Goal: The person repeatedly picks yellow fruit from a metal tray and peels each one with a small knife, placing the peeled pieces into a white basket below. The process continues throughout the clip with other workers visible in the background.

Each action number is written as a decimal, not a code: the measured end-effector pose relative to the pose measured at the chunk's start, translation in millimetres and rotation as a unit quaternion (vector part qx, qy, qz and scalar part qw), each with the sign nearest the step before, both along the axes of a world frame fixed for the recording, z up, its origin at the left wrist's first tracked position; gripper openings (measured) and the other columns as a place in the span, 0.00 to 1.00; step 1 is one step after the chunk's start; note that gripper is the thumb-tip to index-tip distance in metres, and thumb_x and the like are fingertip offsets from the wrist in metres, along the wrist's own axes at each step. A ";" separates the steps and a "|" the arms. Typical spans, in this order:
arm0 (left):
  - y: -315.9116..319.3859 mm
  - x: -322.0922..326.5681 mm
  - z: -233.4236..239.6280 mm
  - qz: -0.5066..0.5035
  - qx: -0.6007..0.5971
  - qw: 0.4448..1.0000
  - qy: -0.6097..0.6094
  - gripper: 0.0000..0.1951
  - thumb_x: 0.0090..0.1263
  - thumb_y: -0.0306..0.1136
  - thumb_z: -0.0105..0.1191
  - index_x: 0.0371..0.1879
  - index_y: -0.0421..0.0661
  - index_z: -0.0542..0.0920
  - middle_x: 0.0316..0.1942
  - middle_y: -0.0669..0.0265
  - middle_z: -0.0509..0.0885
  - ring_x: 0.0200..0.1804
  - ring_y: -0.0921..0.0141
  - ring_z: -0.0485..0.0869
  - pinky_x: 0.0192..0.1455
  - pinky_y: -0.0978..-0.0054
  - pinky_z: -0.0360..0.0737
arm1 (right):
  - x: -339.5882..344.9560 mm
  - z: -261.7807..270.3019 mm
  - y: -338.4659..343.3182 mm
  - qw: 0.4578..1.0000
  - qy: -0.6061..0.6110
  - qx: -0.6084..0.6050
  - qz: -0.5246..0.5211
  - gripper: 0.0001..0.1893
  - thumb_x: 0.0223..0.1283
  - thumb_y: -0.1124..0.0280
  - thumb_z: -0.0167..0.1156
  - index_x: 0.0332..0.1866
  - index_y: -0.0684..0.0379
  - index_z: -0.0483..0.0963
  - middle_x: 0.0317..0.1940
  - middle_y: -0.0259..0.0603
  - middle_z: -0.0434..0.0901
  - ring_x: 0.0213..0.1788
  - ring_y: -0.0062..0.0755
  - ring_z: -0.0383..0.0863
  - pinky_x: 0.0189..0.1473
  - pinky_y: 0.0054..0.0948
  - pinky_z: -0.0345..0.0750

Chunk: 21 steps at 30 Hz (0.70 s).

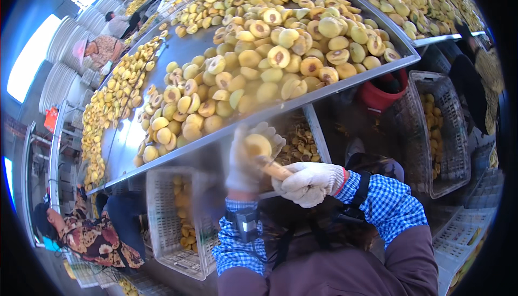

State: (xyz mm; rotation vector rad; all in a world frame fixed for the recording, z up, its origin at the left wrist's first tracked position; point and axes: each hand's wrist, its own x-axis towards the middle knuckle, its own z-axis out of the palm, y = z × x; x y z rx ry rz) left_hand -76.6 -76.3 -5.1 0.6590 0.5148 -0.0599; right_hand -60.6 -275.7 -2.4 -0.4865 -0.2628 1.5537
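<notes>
In front of the table edge, my left hand [239, 166], in a white knit glove and blurred by motion, holds a yellow peach half [259, 144] in its fingers. My right hand [309, 182], gloved too, grips a pitting tool by its wooden handle [277, 172]. The tool's dark metal end [262, 159] meets the lower side of the peach half; its exact shape is blurred. Above both hands, halved peaches [279, 56], many with brown pit cavities showing, are heaped on a metal table [178, 156].
Beneath the hands stands a bin of peach scraps [301, 142]. Plastic crates with peaches flank me, one at left [162, 215] and one at right [449, 154]. A red bucket [382, 94] sits under the table. Co-workers [93, 237] are at the left and the right edge.
</notes>
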 end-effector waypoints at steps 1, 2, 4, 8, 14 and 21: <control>9.2 -5.6 -3.1 0.017 0.030 0.999 -0.010 0.29 0.78 0.58 0.48 0.52 0.38 0.79 0.45 0.53 0.85 0.44 0.54 0.85 0.45 0.55 0.87 | 1.8 -1.0 0.4 0.999 0.044 -0.005 0.001 0.08 0.70 0.68 0.59 0.41 0.58 0.68 0.17 0.25 0.63 0.10 0.13 0.59 0.10 0.17 0.57; 24.2 -13.4 -3.4 0.016 0.070 0.996 -0.046 0.31 0.78 0.59 0.47 0.53 0.37 0.78 0.50 0.52 0.83 0.48 0.53 0.85 0.49 0.54 0.87 | 3.6 -1.8 -1.8 0.999 0.038 -0.019 -0.017 0.08 0.71 0.68 0.59 0.41 0.57 0.68 0.17 0.24 0.63 0.10 0.13 0.59 0.10 0.17 0.57; 56.7 -40.5 -0.1 0.095 0.161 0.982 -0.027 0.31 0.79 0.59 0.46 0.54 0.35 0.79 0.52 0.50 0.84 0.51 0.52 0.85 0.51 0.55 0.87 | 7.2 -4.1 -3.9 0.997 0.027 -0.057 -0.053 0.07 0.71 0.68 0.58 0.39 0.56 0.68 0.17 0.24 0.63 0.11 0.13 0.59 0.11 0.18 0.57; 139.7 -97.6 30.2 0.097 0.703 0.673 0.208 0.26 0.75 0.53 0.54 0.52 0.38 0.83 0.50 0.50 0.86 0.52 0.54 0.84 0.55 0.58 0.82 | 6.3 -5.9 -8.2 0.985 -0.045 -0.151 -0.068 0.07 0.70 0.68 0.58 0.39 0.56 0.68 0.17 0.26 0.64 0.12 0.17 0.61 0.14 0.22 0.58; 166.2 -17.3 9.9 0.031 0.922 0.359 0.143 0.32 0.63 0.52 0.65 0.62 0.45 0.78 0.47 0.49 0.86 0.53 0.52 0.83 0.60 0.55 0.75 | 9.4 -2.9 4.5 0.977 -0.065 -0.199 -0.044 0.06 0.68 0.70 0.58 0.39 0.56 0.68 0.19 0.29 0.65 0.13 0.19 0.63 0.15 0.24 0.61; 195.9 22.6 7.0 0.054 0.750 0.653 0.094 0.23 0.75 0.46 0.57 0.60 0.41 0.77 0.42 0.61 0.88 0.44 0.64 0.88 0.46 0.69 0.84 | 19.0 12.3 3.1 0.953 -0.180 -0.224 -0.096 0.06 0.68 0.71 0.57 0.40 0.57 0.67 0.19 0.31 0.68 0.14 0.21 0.66 0.15 0.24 0.65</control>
